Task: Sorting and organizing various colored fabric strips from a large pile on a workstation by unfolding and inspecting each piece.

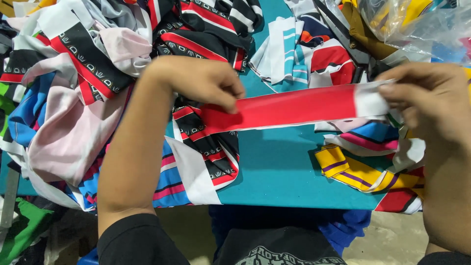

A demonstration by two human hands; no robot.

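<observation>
Teal counter (279, 172), scraps heaped unsorted; my left hand (206, 81) and right hand (427, 98) pinch one red strip (289, 109) taut.

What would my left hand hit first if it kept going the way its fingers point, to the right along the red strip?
Probably the right hand pinching the white end of the red fabric strip. The left hand points along that strip, with only strip between them, though depth is uncertain.
</observation>
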